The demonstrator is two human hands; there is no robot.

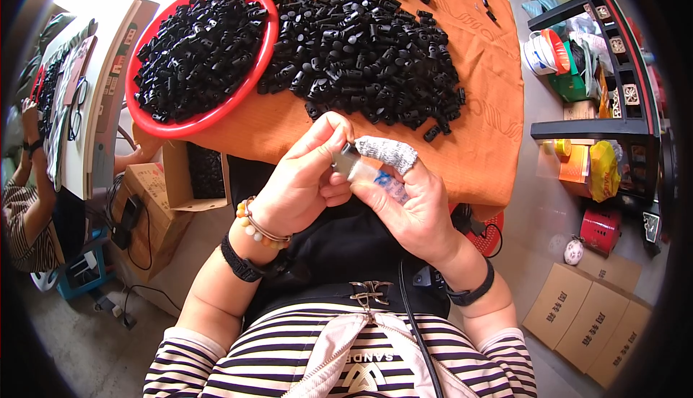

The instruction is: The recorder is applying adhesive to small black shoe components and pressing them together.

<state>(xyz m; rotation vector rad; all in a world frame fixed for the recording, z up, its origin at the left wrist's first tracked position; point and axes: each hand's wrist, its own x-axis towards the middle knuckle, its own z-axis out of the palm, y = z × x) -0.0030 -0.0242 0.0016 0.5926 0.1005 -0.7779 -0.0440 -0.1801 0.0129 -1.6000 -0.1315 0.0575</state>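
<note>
Holding a small clear tube with a dark cap [359, 168] between both hands, over the lap, just off the near edge of the orange-covered table [491, 95]. Left hand [303, 181] pinching the capped end, thumb and forefinger closed on it. Right hand [408, 207] curled around the tube body, forefinger wrapped in a grey-white fabric finger cot [388, 154]. Tube mostly hidden by fingers; contents and exact shape hard to make out.

Heaped across the middle of the cloth, toward the far edge: loose pile of small black plastic parts [368, 44], stray pieces trailing toward the near edge. Red round basin [268, 44] at the left edge, full of the same parts, rim overhanging the table side. Bare cloth open along the near edge and right edge.

Below the left edge: open cardboard box [189, 178], half hidden under the table. Floor at right: flat cartons [588, 318], dark shelf unit [613, 66] cut off by the frame rim. Far left: another person's arm [32, 174] at a second table, mostly cropped.
</note>
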